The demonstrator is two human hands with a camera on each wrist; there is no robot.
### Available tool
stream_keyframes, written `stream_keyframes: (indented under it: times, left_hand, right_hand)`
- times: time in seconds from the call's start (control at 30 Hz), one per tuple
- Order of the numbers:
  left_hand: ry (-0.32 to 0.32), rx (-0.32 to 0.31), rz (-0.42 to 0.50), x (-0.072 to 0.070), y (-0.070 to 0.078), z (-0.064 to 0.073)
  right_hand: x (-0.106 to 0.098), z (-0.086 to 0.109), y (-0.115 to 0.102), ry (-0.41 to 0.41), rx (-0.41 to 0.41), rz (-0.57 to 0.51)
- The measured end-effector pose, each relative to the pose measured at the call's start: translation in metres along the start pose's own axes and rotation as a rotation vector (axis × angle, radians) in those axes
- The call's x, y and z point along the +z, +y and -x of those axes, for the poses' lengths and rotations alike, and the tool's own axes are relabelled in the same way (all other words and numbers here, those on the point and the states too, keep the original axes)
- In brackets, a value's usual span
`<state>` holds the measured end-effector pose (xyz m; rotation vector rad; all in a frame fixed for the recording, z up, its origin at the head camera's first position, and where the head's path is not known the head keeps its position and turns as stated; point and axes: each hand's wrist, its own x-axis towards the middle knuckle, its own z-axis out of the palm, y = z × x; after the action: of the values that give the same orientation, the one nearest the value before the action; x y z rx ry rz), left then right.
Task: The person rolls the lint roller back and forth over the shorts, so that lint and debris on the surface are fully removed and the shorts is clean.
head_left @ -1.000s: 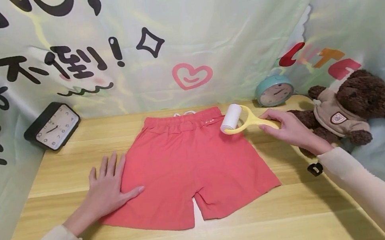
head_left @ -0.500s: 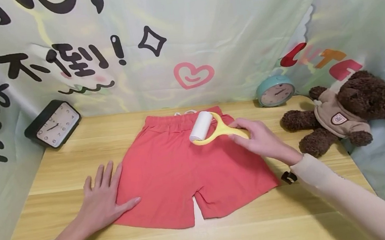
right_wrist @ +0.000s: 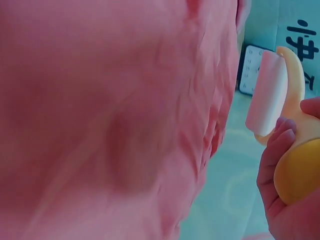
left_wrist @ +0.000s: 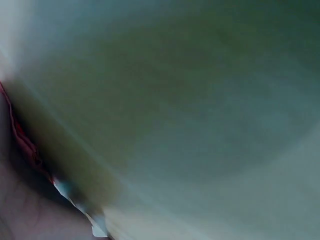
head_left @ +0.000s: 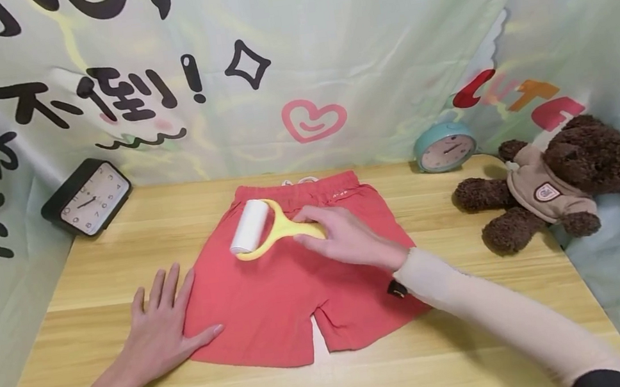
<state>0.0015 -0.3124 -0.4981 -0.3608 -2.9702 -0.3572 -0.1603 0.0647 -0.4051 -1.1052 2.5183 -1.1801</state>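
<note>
Red shorts (head_left: 277, 307) lie flat, waistband away from me, a white drawstring showing at the top. My right hand (head_left: 344, 234) grips the yellow handle of a lint roller (head_left: 249, 227), whose white roll overlaps the upper left part of the shorts in the head view. In the right wrist view, fingers curl round the handle of the lint roller (right_wrist: 270, 92) beside the red cloth (right_wrist: 100, 120). My left hand (head_left: 158, 331) rests with fingers spread at the left edge of the shorts, thumb on the cloth. The left wrist view is mostly blurred.
A wooden table (head_left: 102, 296) bears it all. A black clock (head_left: 88, 198) stands at the back left and a teal round clock (head_left: 445, 148) at the back right. A brown teddy bear (head_left: 547, 184) sits at the right. Printed cloth (head_left: 383, 36) hangs behind.
My right hand has carried the lint roller leftward across the upper shorts, from the right side to the left. The left hand has slid slightly left and down.
</note>
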Motion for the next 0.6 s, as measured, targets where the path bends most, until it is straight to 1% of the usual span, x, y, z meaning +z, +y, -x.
stream_keyframes:
  times: [0.1, 0.3, 0.47, 0.6]
  left_hand:
    - [-0.002, 0.004, 0.000, 0.000, -0.001, -0.001]
    - [-0.028, -0.001, -0.004, -0.001, -0.004, 0.002]
    - [-0.018, 0.011, -0.008, -0.001, -0.004, 0.001]
    - [-0.007, 0.019, -0.008, 0.000, -0.005, 0.001]
  right_hand:
    - [0.013, -0.014, -0.006, -0.010, -0.007, -0.003]
    - [0.036, -0.036, -0.015, -0.052, -0.030, -0.003]
    - [0.051, -0.051, -0.015, -0.071, -0.051, 0.055]
    - [0.063, -0.058, -0.013, -0.091, -0.071, 0.097]
